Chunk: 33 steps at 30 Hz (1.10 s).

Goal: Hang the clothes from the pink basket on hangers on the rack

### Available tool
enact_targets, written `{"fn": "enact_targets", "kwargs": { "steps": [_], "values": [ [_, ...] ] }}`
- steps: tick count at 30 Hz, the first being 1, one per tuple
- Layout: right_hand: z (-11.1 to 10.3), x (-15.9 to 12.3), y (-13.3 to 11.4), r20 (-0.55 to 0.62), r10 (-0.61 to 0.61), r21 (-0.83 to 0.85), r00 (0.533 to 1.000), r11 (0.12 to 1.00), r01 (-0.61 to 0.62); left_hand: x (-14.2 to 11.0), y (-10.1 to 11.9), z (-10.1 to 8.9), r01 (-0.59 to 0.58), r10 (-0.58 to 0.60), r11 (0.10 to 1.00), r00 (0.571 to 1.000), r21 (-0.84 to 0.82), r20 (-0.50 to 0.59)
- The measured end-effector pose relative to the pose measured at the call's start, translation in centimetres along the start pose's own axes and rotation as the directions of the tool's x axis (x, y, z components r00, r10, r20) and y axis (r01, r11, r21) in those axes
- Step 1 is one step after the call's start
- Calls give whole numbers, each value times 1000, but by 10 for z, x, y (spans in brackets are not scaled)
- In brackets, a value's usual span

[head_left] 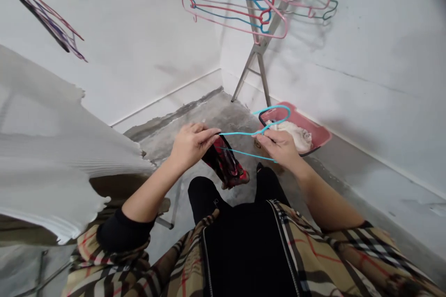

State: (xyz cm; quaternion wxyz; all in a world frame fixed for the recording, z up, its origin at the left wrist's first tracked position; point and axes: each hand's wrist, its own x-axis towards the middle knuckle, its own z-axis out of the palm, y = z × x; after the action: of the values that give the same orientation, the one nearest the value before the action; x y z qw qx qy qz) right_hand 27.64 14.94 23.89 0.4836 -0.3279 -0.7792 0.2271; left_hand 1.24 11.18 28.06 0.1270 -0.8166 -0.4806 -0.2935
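A light-blue clothes hanger (240,133) is stretched sideways between my two hands. My right hand (279,147) pinches it near the base of its hook, which curls toward the wall. On the other side, my left hand (194,145) has its fingers closed at the hanger's end, where a dark garment with red patterning (228,167) hangs down over the hanger. How much of the garment my left fingers hold is partly hidden. The lower bar of the hanger runs out of the garment toward my right wrist.
Several pink, red, blue and green hangers (240,14) hang from a metal rack (258,48) ahead. By the right wall sits a pink basket (320,134) with white cloth (296,135) in it. Pale pleated fabric (52,139) hangs at left, below more thin hangers (45,11).
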Motion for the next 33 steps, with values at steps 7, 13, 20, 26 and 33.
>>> {"fn": "enact_targets", "kwargs": {
  "steps": [7, 13, 20, 26, 33],
  "values": [
    [18, -11, 14, -500, -199, -269, 843, 961, 67, 2, 13, -8, 113, -111, 985, 994, 129, -20],
    [87, -62, 18, -24, -303, -65, 953, 951, 301, 0, 34, -19, 204, -191, 961, 978, 185, -84],
    [121, -74, 77, 591, 53, -346, 805, 918, 194, -7, 32, -26, 165, -144, 970, 982, 178, -123],
    [52, -75, 111, 476, 34, -432, 879, 880, 200, -42, -15, -27, 238, -231, 970, 965, 44, -127],
    [-4, -50, 109, 385, -128, -509, 914, 797, 326, -76, -42, 0, 293, -297, 955, 950, -51, -100]
  ]
}}
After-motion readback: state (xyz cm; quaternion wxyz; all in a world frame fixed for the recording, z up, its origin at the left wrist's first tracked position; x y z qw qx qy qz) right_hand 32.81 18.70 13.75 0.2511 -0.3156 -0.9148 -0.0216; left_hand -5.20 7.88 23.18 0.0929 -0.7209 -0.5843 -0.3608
